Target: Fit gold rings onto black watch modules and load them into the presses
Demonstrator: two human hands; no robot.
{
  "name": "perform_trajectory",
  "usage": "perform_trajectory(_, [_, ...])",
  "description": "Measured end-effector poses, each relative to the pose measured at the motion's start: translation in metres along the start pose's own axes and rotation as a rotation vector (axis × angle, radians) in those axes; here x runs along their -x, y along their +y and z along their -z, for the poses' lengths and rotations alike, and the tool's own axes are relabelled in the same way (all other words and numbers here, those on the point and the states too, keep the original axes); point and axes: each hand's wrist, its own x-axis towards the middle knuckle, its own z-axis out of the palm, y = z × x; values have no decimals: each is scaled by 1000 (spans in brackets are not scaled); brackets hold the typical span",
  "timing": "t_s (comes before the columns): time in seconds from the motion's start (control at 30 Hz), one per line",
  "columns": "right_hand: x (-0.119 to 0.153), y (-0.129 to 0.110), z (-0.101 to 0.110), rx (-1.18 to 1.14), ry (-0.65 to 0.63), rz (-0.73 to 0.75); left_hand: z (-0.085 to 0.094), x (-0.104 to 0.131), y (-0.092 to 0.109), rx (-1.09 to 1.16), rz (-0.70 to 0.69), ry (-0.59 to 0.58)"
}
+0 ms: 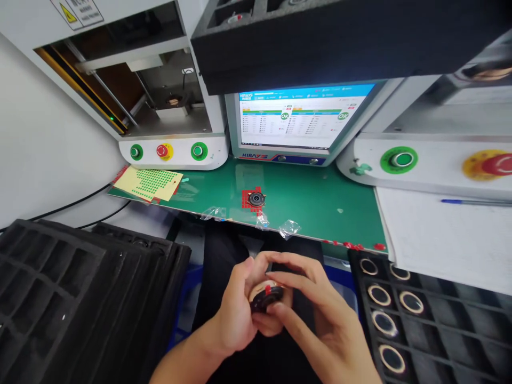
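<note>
Fingers of the right hand are bent in a loose pinch, thumb on the near side of a round part and forefinger at its far side, while those of the left hand curl around it and hold it from the left and below. This part, black with a pale band and a red mark, sits between the two hands, tilted, above the person's lap. Taking it as the clock's centre, a green worktop spans eleven to two o'clock, with a second round piece on a patch of red stickers at twelve and clear tape on the near edge at half past twelve. A yellow sheet with green dots lies at ten. Past the worktop, a white machine with two green buttons and a red one stands at eleven, and a lit screen showing "OK" twice at half past twelve. A black box juts in at one. Paper bearing a blue pen lies between two and three, a compartmented tray with pale rings at three, and stacked black trays at nine.
</note>
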Motion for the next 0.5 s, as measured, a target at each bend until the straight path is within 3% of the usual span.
perform_trajectory(0.2, [-6, 1, 2, -59, 13, -97, 4, -4, -6, -107, -37, -37])
perform_trajectory(0.37, [-6, 0, 6, -92, 89, -108, -3, 7, -3, -535, -293, 127])
perform_trajectory(0.5, [-6, 0, 3, -179, 118, -155, -5, 14, -6, -594, -326, 159])
